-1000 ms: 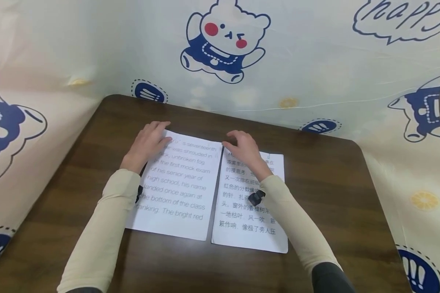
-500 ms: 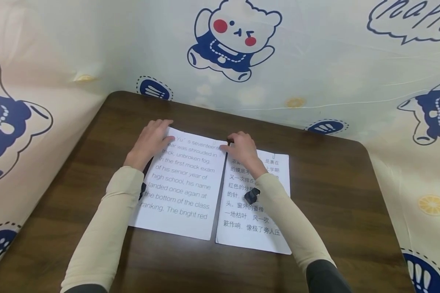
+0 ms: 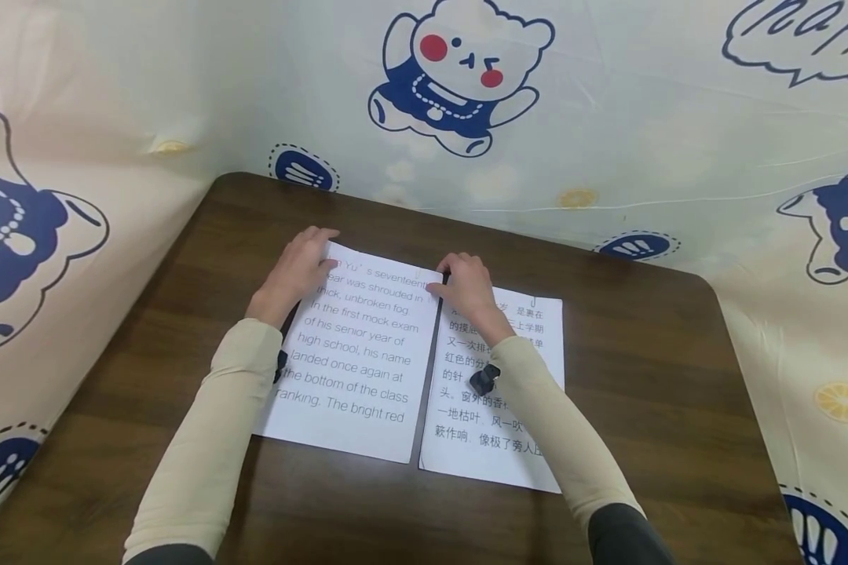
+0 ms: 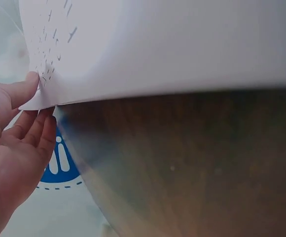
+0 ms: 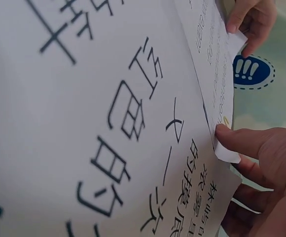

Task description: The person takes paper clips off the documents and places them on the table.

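A white sheet of paper printed with English text [image 3: 353,353] has its upper corners in both hands. My left hand [image 3: 293,271] pinches the top left corner, thumb on the printed face and fingers beneath, as the left wrist view shows. At the top right corner, my right hand [image 3: 469,294] pinches with its thumb on top; in the right wrist view that corner curls up a little. Just right of it lies a second sheet with Chinese characters [image 3: 477,463], partly hidden under the right hand and forearm. A small yellow paper clip [image 5: 226,121] sits by the English sheet's top edge.
Both sheets are on a dark brown wooden table [image 3: 650,408] with rounded corners. Another paper clip [image 3: 533,302] is at the Chinese sheet's top edge. A pale curtain with cartoon bears [image 3: 459,86] hangs behind and beside the table. A small black wrist camera [image 3: 484,380] overlaps the Chinese sheet.
My right hand has shifted slightly left onto the English sheet's top right corner and now pinches it. My left hand keeps its hold. The head view has drifted a little.
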`<state>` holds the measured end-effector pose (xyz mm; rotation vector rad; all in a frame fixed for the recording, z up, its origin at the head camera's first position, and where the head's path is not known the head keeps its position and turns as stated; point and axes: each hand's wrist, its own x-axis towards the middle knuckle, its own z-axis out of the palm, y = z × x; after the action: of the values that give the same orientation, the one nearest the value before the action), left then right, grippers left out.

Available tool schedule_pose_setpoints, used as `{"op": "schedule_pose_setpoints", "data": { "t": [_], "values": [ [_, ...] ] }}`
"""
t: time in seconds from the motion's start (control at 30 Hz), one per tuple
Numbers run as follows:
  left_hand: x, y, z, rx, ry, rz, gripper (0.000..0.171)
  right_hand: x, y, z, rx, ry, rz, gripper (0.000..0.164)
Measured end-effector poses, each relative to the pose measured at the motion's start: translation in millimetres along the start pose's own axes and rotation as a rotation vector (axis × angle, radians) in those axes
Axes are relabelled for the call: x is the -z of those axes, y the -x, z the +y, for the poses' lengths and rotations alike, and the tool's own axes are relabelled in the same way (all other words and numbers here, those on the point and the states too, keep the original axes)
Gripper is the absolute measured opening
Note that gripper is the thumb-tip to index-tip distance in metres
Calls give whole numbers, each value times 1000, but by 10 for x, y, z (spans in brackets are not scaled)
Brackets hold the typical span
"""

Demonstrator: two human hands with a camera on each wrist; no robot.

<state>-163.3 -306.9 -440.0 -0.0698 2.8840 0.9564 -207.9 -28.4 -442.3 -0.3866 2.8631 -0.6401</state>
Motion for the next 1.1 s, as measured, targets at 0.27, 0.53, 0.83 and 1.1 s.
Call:
{"op": "schedule_pose_setpoints", "data": {
  "t": [0.27, 0.53, 0.83, 1.1],
  "values": [
    [18, 5, -11, 29, 115, -3, 53, -25, -24, 12, -1, -101, -14, 33],
    [42, 42, 3, 38, 175, 19, 49, -55, 2, 33, -4, -181, -13, 33],
    [56, 64, 16, 39, 207, 18, 45, -40, 25, 37, -14, -242, -9, 32],
    [92, 119, 31, 37, 257, 29, 43, -30, 40, 53, -20, -304, 8, 34]
  ]
}}
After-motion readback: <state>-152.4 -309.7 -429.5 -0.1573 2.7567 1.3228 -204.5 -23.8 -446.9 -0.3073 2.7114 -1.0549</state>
